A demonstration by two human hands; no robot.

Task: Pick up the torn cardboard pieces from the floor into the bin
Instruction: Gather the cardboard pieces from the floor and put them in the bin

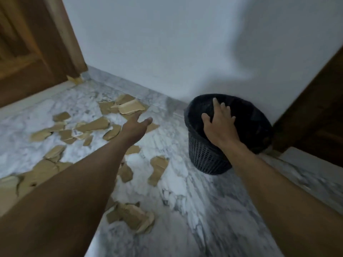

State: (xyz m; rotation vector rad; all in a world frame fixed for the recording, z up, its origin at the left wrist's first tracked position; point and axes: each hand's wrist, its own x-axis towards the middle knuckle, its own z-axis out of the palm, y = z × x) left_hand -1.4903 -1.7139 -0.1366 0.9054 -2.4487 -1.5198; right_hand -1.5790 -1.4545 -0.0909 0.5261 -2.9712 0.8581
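A pale wall [167, 43] fills the upper part of the view and meets a white and grey marble floor [194, 201] along a low stone skirting. A brown wooden door [27, 52] stands at the far left, and a darker wooden panel [315, 108] closes off the right edge. The black mesh bin [204, 156] stands upright on the floor against the wall, near the dark panel, and its inside looks dark. The torn cardboard pieces [92, 125] lie scattered over the left and middle of the floor, well apart from the bin at the far left and nearer to it in the middle; a larger heap lies close to the camera at the bottom, and one small scrap sits at the foot of the door. The right hand [219, 125] is over the bin's mouth, palm down, fingers spread and straight, holding nothing; whether it touches the rim cannot be told. The left hand [136, 125] is stretched out above the scattered pieces, fingers loosely extended, with nothing in its grasp.
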